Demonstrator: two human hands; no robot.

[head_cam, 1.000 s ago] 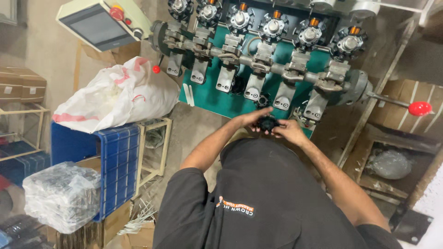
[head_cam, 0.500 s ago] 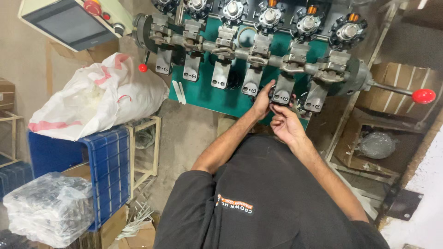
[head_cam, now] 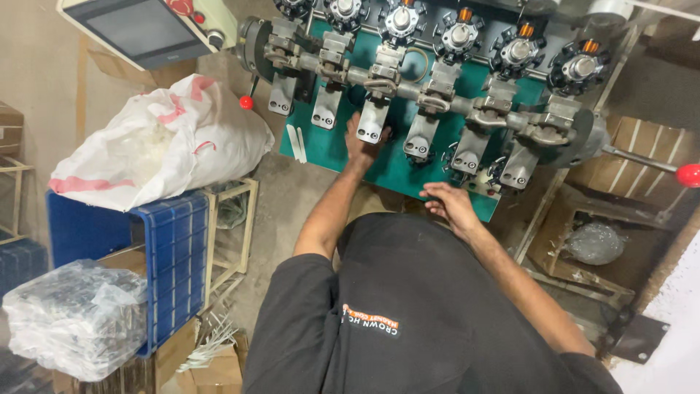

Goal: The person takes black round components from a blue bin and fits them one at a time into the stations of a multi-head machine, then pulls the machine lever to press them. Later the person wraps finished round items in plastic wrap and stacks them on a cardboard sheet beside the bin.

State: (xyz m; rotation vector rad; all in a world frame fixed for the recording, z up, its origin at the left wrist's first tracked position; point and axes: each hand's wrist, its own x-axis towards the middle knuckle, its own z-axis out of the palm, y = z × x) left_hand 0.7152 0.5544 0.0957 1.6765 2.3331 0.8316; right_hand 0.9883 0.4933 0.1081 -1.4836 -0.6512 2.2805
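Left hand [head_cam: 362,146] now under metal plate [head_cam: 372,125]

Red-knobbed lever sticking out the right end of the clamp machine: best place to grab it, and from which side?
Grip the red ball knob, not the thin bare rod. The lever sticks out sideways from the machine's end housing, knob free in open air. Probably come from the right with the right hand, which is nearer; the left hand is on a clamp plate.

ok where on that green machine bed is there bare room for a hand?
Bare green plate lies left of the left hand, beside two white strips. A narrow strip runs along the near edge by the right hand. The metal clamp arms crowd the upper bed.
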